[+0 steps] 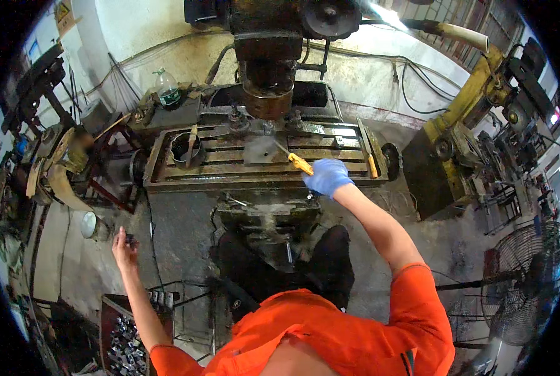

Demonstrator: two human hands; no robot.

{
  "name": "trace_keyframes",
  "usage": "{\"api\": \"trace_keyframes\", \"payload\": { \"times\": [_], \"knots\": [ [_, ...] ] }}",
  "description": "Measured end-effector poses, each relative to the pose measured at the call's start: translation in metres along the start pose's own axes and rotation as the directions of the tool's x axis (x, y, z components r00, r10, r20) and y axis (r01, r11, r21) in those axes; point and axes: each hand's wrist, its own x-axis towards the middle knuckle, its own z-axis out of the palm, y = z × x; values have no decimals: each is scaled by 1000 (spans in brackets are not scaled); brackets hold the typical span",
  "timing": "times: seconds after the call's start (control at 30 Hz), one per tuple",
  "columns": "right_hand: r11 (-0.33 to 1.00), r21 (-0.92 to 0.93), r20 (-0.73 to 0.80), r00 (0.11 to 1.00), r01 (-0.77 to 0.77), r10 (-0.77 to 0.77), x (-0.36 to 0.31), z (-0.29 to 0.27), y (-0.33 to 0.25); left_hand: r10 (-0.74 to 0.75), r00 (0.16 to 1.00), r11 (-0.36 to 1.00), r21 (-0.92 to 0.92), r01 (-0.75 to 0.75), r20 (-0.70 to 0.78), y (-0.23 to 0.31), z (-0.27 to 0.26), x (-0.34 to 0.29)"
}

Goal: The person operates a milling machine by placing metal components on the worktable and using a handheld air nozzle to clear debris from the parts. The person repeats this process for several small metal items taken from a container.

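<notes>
My right hand (pixel 329 177), in a blue glove, is closed round a yellow-handled tool (pixel 300 164) with a narrow grey metal shaft. The shaft points up and left toward a flat grey plate (pixel 261 151) on the slotted table (pixel 223 183) of a milling machine. Above that plate hangs the machine's round spindle head (pixel 269 100). My bare left hand (pixel 124 252) is out to the left, over the floor. Its fingers are closed on a small dark metal piece (pixel 129 239), whose shape I cannot make out.
A box (pixel 106 326) of small metal pieces stands at lower left. On the table are a black pot (pixel 181 150) with a brush (pixel 193 138) and an orange-handled tool (pixel 373 167). A metal can (pixel 89 225) is on the floor; a fan (pixel 521 282) stands at right.
</notes>
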Motion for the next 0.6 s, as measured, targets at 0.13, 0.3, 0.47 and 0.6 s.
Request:
{"api": "trace_keyframes", "payload": {
  "times": [0.13, 0.3, 0.47, 0.6],
  "knots": [
    [997, 64, -82, 996, -42, 47, 35, 4, -13, 6, 987, 999, -37, 0, 162, 14, 40, -28],
    [992, 109, -42, 997, -61, 66, 31, 4, 5, -47, 944, 997, -41, 64, 327, -1, 77, -35],
    [978, 188, 78, 991, 95, -112, -25, 12, 23, -129, 891, 992, 47, 120, 436, -13, 148, -49],
    [906, 372, 80, 965, 203, -249, -79, -3, 22, -145, 781, 989, 106, 101, 607, -36, 231, -59]
  ]
}}
